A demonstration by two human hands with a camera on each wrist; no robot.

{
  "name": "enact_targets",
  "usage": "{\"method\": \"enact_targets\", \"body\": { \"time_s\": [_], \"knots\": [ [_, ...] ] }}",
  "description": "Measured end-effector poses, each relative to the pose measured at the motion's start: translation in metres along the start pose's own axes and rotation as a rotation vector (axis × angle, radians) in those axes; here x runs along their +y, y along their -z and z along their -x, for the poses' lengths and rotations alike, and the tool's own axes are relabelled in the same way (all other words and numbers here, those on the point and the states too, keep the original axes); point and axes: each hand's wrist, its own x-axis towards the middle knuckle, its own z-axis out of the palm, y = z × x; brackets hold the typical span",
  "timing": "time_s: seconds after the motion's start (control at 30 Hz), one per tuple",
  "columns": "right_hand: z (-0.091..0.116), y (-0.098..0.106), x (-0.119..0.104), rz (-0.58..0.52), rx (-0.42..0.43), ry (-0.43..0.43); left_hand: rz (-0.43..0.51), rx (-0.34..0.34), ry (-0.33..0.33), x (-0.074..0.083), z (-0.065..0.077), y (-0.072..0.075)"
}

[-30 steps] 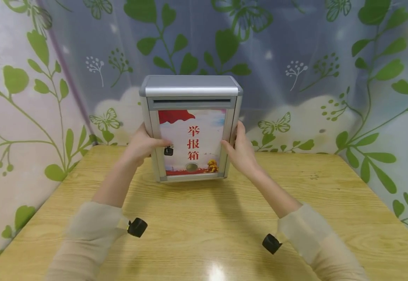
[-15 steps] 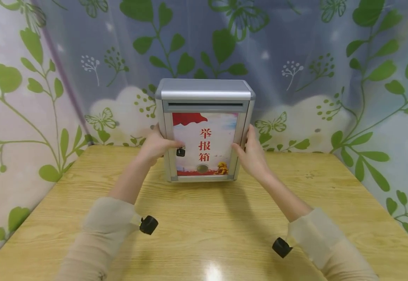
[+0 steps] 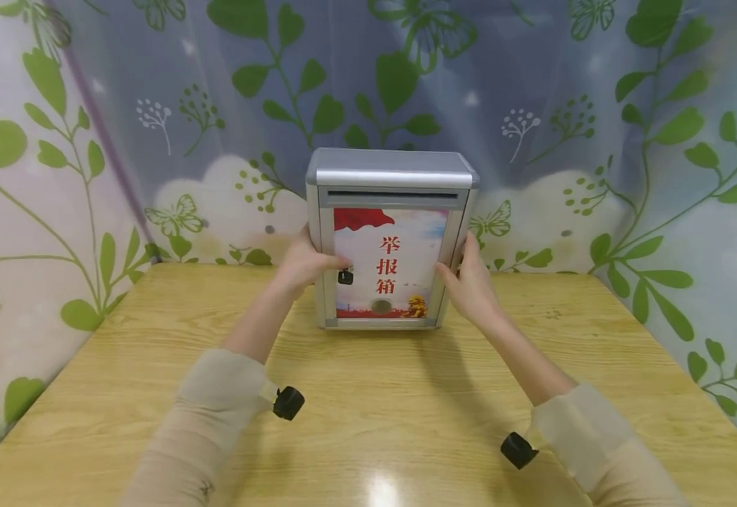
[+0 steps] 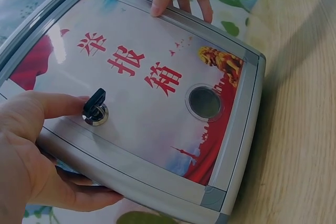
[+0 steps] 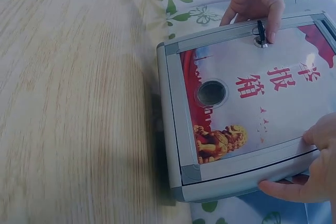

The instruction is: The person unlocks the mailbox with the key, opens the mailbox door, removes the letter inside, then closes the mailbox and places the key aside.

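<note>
Metal box (image 3: 389,243) is sitting near head-frame centre, base contact unclear. Left hand (image 3: 304,265) is gripping its left side, thumb against key (image 4: 95,103); right hand (image 3: 472,285) is gripping opposite side, probably balancing weight.

Bright, even indoor light in the head view, seemingly from overhead. It leaves a white glare spot low on the wooden surface (image 3: 356,415), a bright band along the top edge of the box (image 3: 390,264), and faint sheen on the patterned cloth (image 3: 343,84) behind. Soft shadows fall below the box. The wide lens makes the surface splay outward. Both wrist views are dimmer, cooler and slightly hazy, with a small reflection on the front panel and darker shade beside the box; its large red lettering stays readable.
</note>
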Motion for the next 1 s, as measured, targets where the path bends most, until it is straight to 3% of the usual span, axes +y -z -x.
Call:
{"method": "enact_targets", "body": {
  "time_s": [0.23, 0.47, 0.83, 1.0],
  "knots": [
    [0.003, 0.007, 0.012, 0.025, -0.006, -0.023, -0.004, -0.007, 0.037, -0.004, -0.003, -0.014],
    [0.006, 0.013, 0.020, 0.014, 0.011, -0.042, -0.028, -0.006, 0.016, -0.004, -0.007, -0.025],
    [0.011, 0.025, 0.032, 0.032, 0.022, -0.088, -0.122, -0.002, 0.053, -0.003, -0.012, -0.043],
    [0.012, 0.030, 0.034, 0.027, 0.034, -0.075, -0.099, -0.003, 0.041, -0.001, -0.012, -0.049]
  ]
}}
